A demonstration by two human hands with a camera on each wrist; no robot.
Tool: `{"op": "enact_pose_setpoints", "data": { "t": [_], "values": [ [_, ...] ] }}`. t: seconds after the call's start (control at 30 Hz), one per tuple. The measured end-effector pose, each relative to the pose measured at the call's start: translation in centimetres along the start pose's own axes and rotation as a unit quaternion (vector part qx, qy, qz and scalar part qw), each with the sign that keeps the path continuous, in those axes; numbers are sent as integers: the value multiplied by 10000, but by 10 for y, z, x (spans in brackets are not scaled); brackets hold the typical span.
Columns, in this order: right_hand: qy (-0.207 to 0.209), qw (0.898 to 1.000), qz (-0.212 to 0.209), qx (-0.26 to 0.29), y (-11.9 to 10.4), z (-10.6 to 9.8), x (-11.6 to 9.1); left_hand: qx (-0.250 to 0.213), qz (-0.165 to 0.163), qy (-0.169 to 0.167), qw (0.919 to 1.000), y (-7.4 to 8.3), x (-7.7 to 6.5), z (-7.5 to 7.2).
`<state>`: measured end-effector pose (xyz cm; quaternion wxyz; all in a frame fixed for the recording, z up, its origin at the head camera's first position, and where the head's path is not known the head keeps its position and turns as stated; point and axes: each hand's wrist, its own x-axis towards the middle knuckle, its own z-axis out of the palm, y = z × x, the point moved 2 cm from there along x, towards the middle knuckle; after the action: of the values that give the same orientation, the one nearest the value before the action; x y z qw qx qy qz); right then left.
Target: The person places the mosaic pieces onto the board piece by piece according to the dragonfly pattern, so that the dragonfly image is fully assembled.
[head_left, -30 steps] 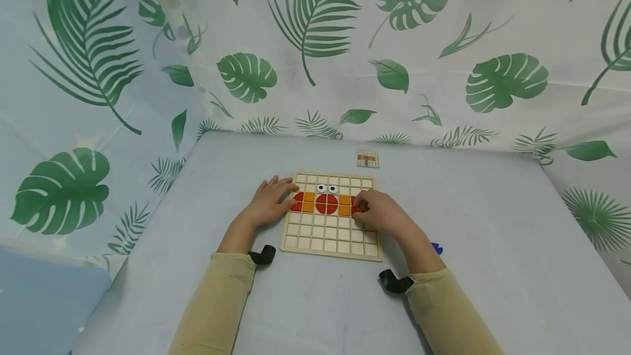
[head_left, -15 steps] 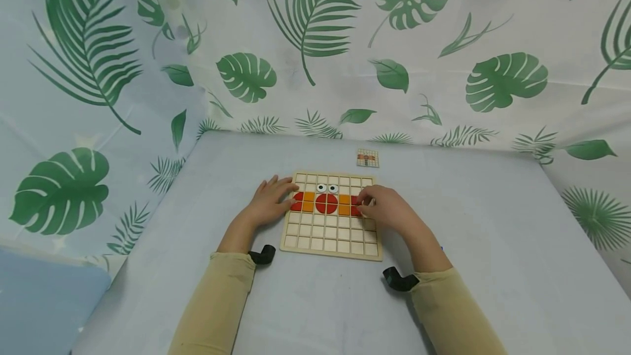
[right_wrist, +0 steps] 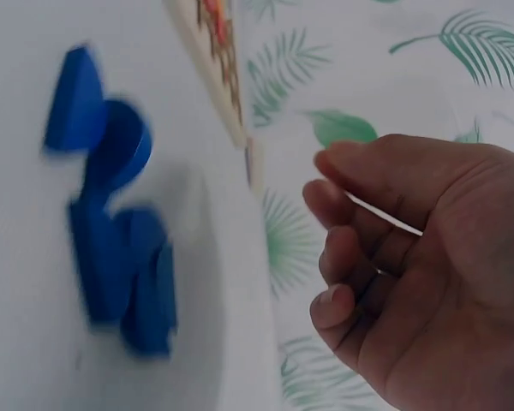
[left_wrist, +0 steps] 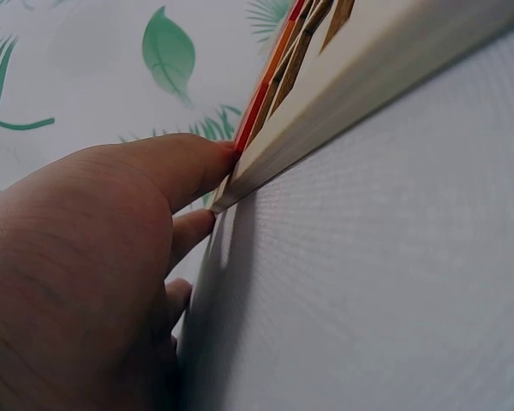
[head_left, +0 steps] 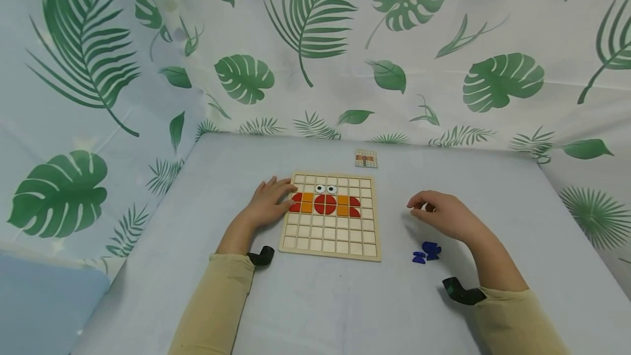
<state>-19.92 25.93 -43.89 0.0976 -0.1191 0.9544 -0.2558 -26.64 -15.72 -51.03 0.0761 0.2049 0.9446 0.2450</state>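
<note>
A wooden grid board lies flat on the table, holding red and orange pieces in a band and two round eye pieces. My left hand rests at the board's left edge. In the left wrist view, the thumb touches the top beside a red piece, with another finger against the side. To the right of the board hovers my right hand, fingers loosely bent and nothing between them. Several blue curved-edge pieces lie just below it; the right wrist view shows these blue pieces blurred and close together.
A small pattern card lies behind the board, towards the back of the table. Leaf-printed cloth hangs along the back and sides. Black curved wrist mounts stick out near both cuffs.
My right hand has let go of the red piece at the band's right end and moved right, off the board. The blue pieces have come into view. The left hand stays put.
</note>
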Motion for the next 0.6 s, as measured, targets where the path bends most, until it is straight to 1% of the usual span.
{"op": "enact_pose_setpoints", "data": {
  "t": [0.13,0.23,0.47,0.6],
  "values": [
    [-93,9998,55,155,19,-3,-18,-10,6,9,10000,0,0,0],
    [-166,9997,9,203,31,0,-28,-7,-6,-9,10000,0,0,0],
    [-369,9980,-406,305,53,12,-37,-57,-54,-42,10000,2,-2,0],
    [-479,9955,-745,348,62,15,-38,-70,-62,-57,9999,3,-2,-1]
  ]
}}
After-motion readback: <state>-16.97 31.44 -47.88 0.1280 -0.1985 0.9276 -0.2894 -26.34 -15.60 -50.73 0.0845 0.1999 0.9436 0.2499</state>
